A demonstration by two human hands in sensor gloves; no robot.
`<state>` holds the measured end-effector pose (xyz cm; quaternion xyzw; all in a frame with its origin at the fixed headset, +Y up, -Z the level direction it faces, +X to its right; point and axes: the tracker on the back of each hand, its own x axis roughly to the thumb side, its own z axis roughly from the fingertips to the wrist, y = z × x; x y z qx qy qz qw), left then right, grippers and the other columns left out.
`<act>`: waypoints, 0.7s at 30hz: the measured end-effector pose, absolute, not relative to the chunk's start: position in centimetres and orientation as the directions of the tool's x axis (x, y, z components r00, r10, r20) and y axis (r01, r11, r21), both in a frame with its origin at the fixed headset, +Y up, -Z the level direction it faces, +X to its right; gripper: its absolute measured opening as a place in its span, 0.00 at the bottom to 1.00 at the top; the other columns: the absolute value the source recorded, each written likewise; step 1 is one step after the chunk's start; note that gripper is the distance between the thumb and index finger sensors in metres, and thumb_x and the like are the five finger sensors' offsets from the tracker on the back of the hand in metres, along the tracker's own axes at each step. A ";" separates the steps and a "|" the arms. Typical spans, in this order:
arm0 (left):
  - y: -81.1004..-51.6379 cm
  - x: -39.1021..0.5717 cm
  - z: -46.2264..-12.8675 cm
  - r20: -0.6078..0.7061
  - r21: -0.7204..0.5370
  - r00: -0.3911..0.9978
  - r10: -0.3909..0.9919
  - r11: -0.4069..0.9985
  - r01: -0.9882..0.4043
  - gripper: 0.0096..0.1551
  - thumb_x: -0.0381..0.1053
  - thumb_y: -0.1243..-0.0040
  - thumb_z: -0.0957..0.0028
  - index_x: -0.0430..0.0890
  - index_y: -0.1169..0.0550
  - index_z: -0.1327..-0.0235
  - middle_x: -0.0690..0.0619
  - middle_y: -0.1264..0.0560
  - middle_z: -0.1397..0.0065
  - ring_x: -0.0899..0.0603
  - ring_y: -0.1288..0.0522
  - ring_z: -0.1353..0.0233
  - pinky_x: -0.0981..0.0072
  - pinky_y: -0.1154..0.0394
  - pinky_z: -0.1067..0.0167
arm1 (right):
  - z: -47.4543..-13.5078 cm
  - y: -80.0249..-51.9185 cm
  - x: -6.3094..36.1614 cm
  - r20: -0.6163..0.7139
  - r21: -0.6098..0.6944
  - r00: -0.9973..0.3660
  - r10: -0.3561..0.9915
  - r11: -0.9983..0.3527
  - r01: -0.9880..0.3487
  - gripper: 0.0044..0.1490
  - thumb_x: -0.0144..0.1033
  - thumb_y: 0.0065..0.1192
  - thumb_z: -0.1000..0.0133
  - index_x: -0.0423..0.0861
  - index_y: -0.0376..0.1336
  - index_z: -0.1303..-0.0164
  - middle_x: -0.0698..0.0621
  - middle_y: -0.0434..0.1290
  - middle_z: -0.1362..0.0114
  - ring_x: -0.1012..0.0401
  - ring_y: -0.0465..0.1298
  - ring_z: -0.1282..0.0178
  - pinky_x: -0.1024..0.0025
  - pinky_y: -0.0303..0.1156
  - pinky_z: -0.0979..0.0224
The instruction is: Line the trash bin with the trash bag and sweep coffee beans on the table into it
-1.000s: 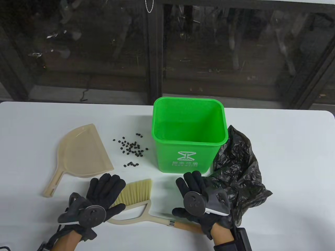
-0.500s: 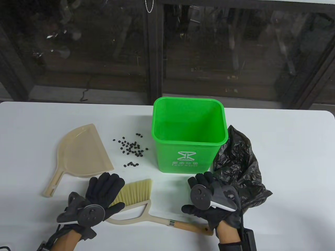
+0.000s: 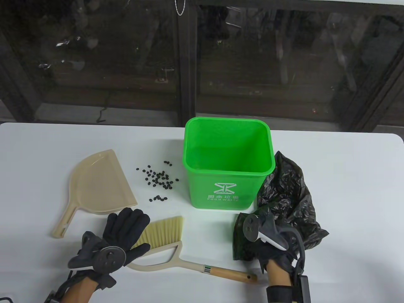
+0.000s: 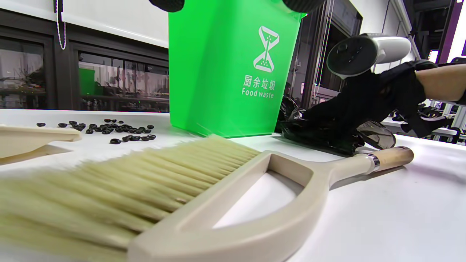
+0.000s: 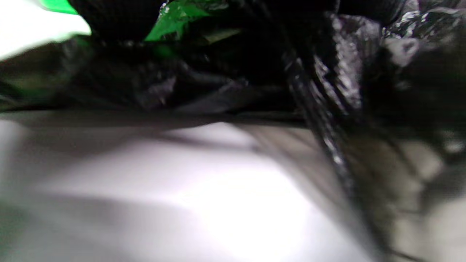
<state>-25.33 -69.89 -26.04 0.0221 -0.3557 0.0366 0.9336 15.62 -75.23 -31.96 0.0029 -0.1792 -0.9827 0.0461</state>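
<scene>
White tabletop (image 3: 347,176) runs below dark windows. At far left lies a beige dustpan (image 3: 94,186). Near it the left hand (image 3: 120,233) hovers with fingers straight and spread, empty, over the bristle end of a brush (image 3: 167,240). Coffee beans (image 3: 157,180) are scattered between the dustpan and the unlined green trash bin (image 3: 227,164). Just right of the bin lies the crumpled black trash bag (image 3: 290,202); the right hand (image 3: 268,243) grips its near edge.
</scene>
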 end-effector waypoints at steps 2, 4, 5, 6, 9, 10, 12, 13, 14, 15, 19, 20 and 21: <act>-69.9 -25.3 -26.0 0.665 0.014 0.745 0.051 0.997 -0.081 0.44 0.60 0.65 0.24 0.32 0.57 0.10 0.27 0.56 0.11 0.13 0.55 0.20 0.20 0.58 0.32 | -32.0 -76.1 15.8 -0.008 0.367 -0.997 -0.079 -0.927 0.070 0.51 0.54 0.56 0.47 0.35 0.44 0.24 0.36 0.59 0.22 0.37 0.59 0.26 0.40 0.63 0.35; -70.0 -25.3 -26.0 0.664 0.011 0.746 0.052 0.997 -0.080 0.44 0.60 0.65 0.24 0.32 0.57 0.10 0.27 0.56 0.11 0.14 0.55 0.20 0.20 0.58 0.32 | -31.9 -76.8 15.7 -0.033 0.373 -0.995 -0.094 -0.925 0.075 0.47 0.52 0.52 0.46 0.37 0.46 0.25 0.38 0.55 0.24 0.39 0.59 0.28 0.42 0.64 0.35; -70.0 -25.3 -26.0 0.663 0.009 0.747 0.052 0.997 -0.077 0.44 0.60 0.65 0.24 0.32 0.57 0.10 0.27 0.56 0.11 0.13 0.55 0.20 0.20 0.58 0.32 | -31.9 -76.7 15.6 -0.035 0.312 -0.993 -0.108 -0.945 0.092 0.43 0.49 0.53 0.46 0.38 0.50 0.27 0.40 0.59 0.27 0.41 0.62 0.30 0.43 0.65 0.36; -70.0 -25.3 -26.0 0.661 0.009 0.748 0.049 0.997 -0.073 0.44 0.60 0.65 0.24 0.32 0.57 0.10 0.27 0.56 0.11 0.13 0.55 0.20 0.20 0.58 0.32 | -32.0 -76.7 15.5 -0.040 0.257 -0.991 -0.126 -0.960 0.112 0.37 0.45 0.56 0.46 0.40 0.54 0.30 0.43 0.63 0.30 0.43 0.66 0.33 0.45 0.68 0.38; -70.2 -25.3 -26.2 0.658 -0.005 0.751 0.054 0.998 -0.067 0.44 0.60 0.65 0.24 0.32 0.57 0.10 0.27 0.55 0.11 0.13 0.55 0.20 0.20 0.58 0.32 | -31.9 -76.5 15.3 -0.031 0.195 -0.982 -0.186 -0.965 0.177 0.27 0.39 0.59 0.46 0.44 0.60 0.38 0.49 0.70 0.39 0.50 0.73 0.40 0.48 0.73 0.42; -70.3 -25.3 -26.3 0.656 -0.010 0.753 0.054 0.998 -0.063 0.44 0.60 0.65 0.24 0.32 0.57 0.10 0.27 0.55 0.11 0.13 0.55 0.20 0.20 0.58 0.32 | -31.9 -76.3 15.4 -0.026 0.179 -0.983 -0.184 -0.968 0.176 0.25 0.39 0.59 0.46 0.45 0.62 0.40 0.50 0.72 0.41 0.51 0.75 0.43 0.50 0.74 0.44; -70.4 -25.3 -26.3 0.653 -0.011 0.756 0.052 0.998 -0.059 0.44 0.60 0.65 0.24 0.32 0.57 0.10 0.27 0.55 0.11 0.13 0.55 0.20 0.20 0.57 0.32 | -32.0 -75.9 15.5 -0.037 0.193 -0.992 -0.117 -0.975 0.108 0.25 0.38 0.60 0.47 0.45 0.64 0.41 0.51 0.74 0.43 0.53 0.77 0.45 0.51 0.76 0.45; -70.4 -25.4 -26.3 0.650 -0.012 0.758 0.054 0.998 -0.061 0.44 0.59 0.65 0.24 0.32 0.56 0.10 0.27 0.55 0.11 0.13 0.55 0.20 0.20 0.57 0.32 | -32.0 -75.7 15.6 -0.042 0.197 -0.995 -0.090 -0.977 0.080 0.25 0.38 0.60 0.47 0.45 0.64 0.41 0.51 0.75 0.44 0.53 0.78 0.46 0.51 0.76 0.46; -70.4 -25.4 -26.4 0.648 -0.015 0.760 0.059 0.998 -0.064 0.44 0.60 0.65 0.24 0.32 0.56 0.10 0.27 0.55 0.11 0.13 0.55 0.20 0.20 0.58 0.32 | -31.9 -74.9 15.6 -0.047 0.184 -0.999 -0.021 -0.983 0.012 0.25 0.38 0.60 0.47 0.44 0.64 0.41 0.51 0.75 0.45 0.54 0.78 0.48 0.51 0.76 0.47; -70.4 -25.4 -26.4 0.647 -0.016 0.760 0.062 0.998 -0.067 0.44 0.60 0.65 0.24 0.32 0.56 0.10 0.27 0.56 0.11 0.13 0.55 0.20 0.20 0.58 0.32 | -31.9 -74.2 15.6 -0.040 0.156 -0.999 0.019 -0.988 -0.025 0.24 0.37 0.60 0.47 0.44 0.64 0.41 0.50 0.76 0.46 0.54 0.79 0.49 0.52 0.77 0.48; -70.1 -25.0 -26.6 0.645 -0.011 0.760 0.082 0.995 -0.097 0.44 0.60 0.65 0.24 0.32 0.56 0.10 0.26 0.56 0.11 0.13 0.56 0.20 0.20 0.58 0.32 | -31.4 -71.7 14.3 0.030 0.065 -0.990 0.138 -0.989 -0.136 0.25 0.37 0.60 0.47 0.43 0.64 0.41 0.50 0.76 0.47 0.54 0.80 0.51 0.53 0.78 0.49; -70.0 -24.8 -26.7 0.646 -0.012 0.757 0.094 0.994 -0.112 0.44 0.60 0.65 0.23 0.32 0.56 0.10 0.26 0.56 0.11 0.13 0.55 0.20 0.20 0.58 0.32 | -31.2 -71.2 13.8 0.049 0.049 -0.985 0.163 -0.986 -0.161 0.25 0.37 0.60 0.46 0.42 0.64 0.41 0.50 0.76 0.47 0.54 0.80 0.51 0.53 0.78 0.50; -69.8 -24.5 -26.7 0.648 -0.018 0.753 0.114 0.991 -0.134 0.44 0.60 0.65 0.24 0.32 0.56 0.10 0.26 0.55 0.11 0.13 0.55 0.20 0.20 0.57 0.32 | -31.1 -70.7 13.3 0.069 0.034 -0.980 0.189 -0.982 -0.187 0.25 0.37 0.60 0.46 0.42 0.64 0.41 0.50 0.76 0.47 0.54 0.80 0.51 0.53 0.78 0.50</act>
